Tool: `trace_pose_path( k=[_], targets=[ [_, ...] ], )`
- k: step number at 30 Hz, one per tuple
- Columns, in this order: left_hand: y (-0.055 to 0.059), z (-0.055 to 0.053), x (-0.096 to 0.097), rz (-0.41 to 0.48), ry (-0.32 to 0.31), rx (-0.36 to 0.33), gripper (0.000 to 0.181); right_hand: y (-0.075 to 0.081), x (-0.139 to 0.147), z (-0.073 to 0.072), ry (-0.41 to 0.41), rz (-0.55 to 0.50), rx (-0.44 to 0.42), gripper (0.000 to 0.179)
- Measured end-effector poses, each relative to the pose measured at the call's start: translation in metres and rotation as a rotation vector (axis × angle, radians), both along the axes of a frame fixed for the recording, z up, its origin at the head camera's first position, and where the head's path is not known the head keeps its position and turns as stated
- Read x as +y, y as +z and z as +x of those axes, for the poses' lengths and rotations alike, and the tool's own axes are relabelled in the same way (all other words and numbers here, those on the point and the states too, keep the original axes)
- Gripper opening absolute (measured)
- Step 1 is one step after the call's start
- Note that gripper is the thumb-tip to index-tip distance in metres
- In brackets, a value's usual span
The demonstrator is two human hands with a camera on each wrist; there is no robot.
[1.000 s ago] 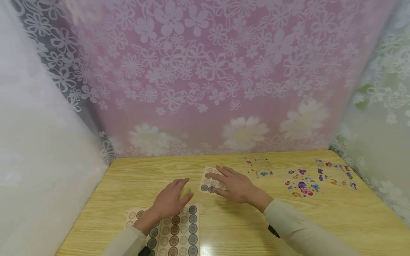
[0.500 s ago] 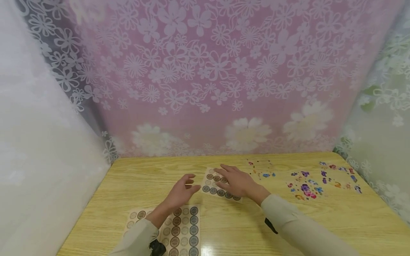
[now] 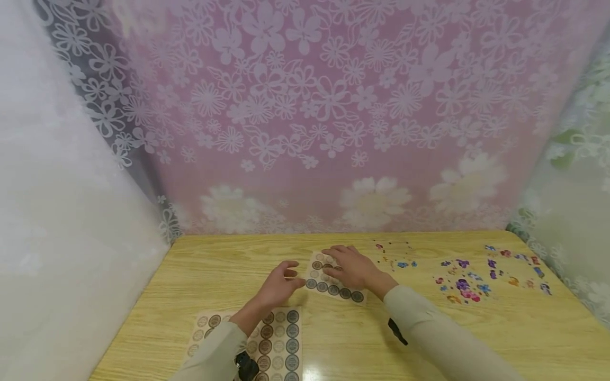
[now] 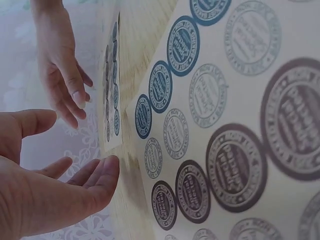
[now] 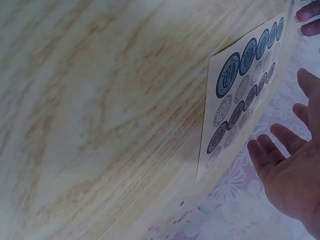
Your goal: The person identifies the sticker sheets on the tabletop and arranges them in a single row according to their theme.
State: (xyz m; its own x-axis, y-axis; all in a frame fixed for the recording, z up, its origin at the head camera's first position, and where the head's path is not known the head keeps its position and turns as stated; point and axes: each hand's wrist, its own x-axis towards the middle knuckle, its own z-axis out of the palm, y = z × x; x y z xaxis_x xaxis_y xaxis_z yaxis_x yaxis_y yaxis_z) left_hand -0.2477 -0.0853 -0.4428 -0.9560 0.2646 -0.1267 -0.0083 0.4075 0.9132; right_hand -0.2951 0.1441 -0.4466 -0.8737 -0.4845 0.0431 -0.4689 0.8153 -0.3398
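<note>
A small sheet of round stickers (image 3: 333, 290) in blue, brown and pale rows lies on the table, tilted a little. Over its upper right part hovers my right hand (image 3: 355, 267), fingers loosely bent; the right wrist view shows a gap between that hand and the sheet (image 5: 240, 90). Just off the sheet's left edge is my left hand (image 3: 281, 286), thumb and fingers apart with nothing between them, as the left wrist view also shows. Larger sticker paper (image 3: 286, 346), perhaps two sheets side by side, lies nearer me, partly hidden under my left forearm.
Transparent sheets with colourful flower stickers (image 3: 469, 286) lie toward the table's right side, with another smaller set of flower stickers (image 3: 395, 259) at the back. A pink floral curtain (image 3: 333, 132) hangs behind the wooden table (image 3: 405, 344).
My left hand has moved forward and right, toward the small sticker sheet. My right hand has shifted slightly off it, so more of its bottom row shows. The head view has swung a little.
</note>
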Motion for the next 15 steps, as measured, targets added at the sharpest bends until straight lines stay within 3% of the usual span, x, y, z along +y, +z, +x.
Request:
trace_pose_path(
  k=[15],
  targets=[
    [-0.003, -0.013, 0.007, -0.033, -0.003, 0.033, 0.053, -0.006, -0.007, -0.010, -0.046, -0.059, -0.045, 0.052]
  ],
)
